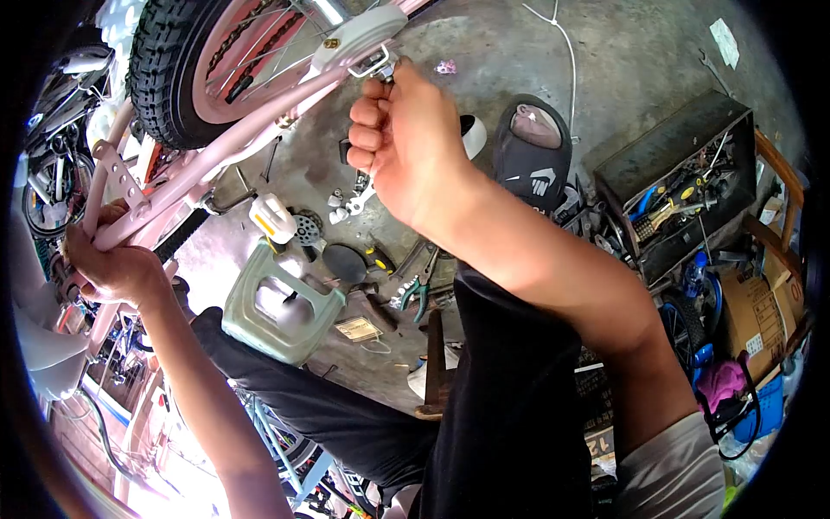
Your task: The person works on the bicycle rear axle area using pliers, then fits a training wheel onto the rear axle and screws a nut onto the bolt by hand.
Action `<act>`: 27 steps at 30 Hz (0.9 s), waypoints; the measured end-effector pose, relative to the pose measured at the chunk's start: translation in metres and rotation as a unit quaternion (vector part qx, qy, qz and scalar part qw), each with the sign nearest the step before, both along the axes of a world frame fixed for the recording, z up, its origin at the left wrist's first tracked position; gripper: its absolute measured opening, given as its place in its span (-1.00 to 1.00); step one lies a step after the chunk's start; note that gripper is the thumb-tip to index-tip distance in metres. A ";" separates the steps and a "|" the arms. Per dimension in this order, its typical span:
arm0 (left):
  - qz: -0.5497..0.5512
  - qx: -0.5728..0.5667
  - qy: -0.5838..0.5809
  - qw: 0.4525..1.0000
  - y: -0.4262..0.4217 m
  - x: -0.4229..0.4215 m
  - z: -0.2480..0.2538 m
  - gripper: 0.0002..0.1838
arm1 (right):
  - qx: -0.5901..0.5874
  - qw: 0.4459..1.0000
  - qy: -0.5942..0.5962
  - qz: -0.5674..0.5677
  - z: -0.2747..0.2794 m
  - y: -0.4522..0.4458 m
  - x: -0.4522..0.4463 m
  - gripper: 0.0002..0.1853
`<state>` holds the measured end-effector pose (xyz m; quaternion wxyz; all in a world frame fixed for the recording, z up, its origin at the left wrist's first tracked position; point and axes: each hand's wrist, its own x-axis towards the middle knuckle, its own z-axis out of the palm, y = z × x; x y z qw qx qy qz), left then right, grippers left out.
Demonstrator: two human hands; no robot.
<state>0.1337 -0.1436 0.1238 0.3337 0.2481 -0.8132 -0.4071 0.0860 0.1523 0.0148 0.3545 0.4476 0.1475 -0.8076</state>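
A pink bicycle frame (207, 163) slants across the upper left, with a knobby-tyred wheel (169, 73) at its end. My left hand (117, 264) is closed round the lower end of the frame. At the wheel's hub end, my right hand (402, 130) has its fingers curled in, thumb and forefinger pinched by a small metal bracket (373, 62). What those fingers pinch is mostly hidden by the hand. A pale rounded cover (359, 36) sits just above the bracket.
A pale green plastic stool (290, 324) stands below the frame. Pliers (419, 290), a hammer (372, 307) and loose parts lie on the concrete floor. A black sandal (534, 160) is right of my right hand, beside a metal toolbox (674, 151). A cardboard box (752, 316) stands farther right.
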 end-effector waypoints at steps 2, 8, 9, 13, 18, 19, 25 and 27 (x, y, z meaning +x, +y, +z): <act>-0.012 0.009 0.002 1.000 -0.001 0.000 -0.002 -0.59 | 0.045 0.999 0.000 0.005 0.018 -0.003 -0.002 -0.72; -0.014 0.031 -0.008 0.999 0.000 0.001 0.001 -0.60 | 0.090 0.996 0.012 -0.025 0.009 -0.014 -0.003 -0.72; -0.017 0.003 -0.006 1.000 0.004 0.000 0.001 -0.61 | 0.068 0.998 -0.005 -0.018 0.007 -0.013 -0.005 -0.72; -0.018 -0.018 -0.003 1.000 0.008 -0.001 0.001 -0.61 | -0.074 0.996 -0.045 -0.035 -0.008 -0.002 -0.007 -0.69; -0.032 -0.003 -0.001 0.999 -0.003 0.002 0.000 -0.61 | 0.037 0.999 -0.032 -0.001 0.023 -0.004 -0.009 -0.71; -0.034 0.002 -0.001 0.999 -0.005 0.003 -0.001 -0.60 | 0.091 0.995 -0.035 0.013 0.028 -0.006 -0.011 -0.72; 0.012 -0.041 -0.017 0.999 0.015 -0.004 0.000 -0.57 | 0.052 0.998 -0.001 -0.044 0.008 -0.013 -0.006 -0.74; -0.002 -0.035 -0.019 0.999 0.008 -0.003 0.002 -0.57 | 0.021 0.999 -0.004 -0.049 0.003 -0.010 -0.005 -0.74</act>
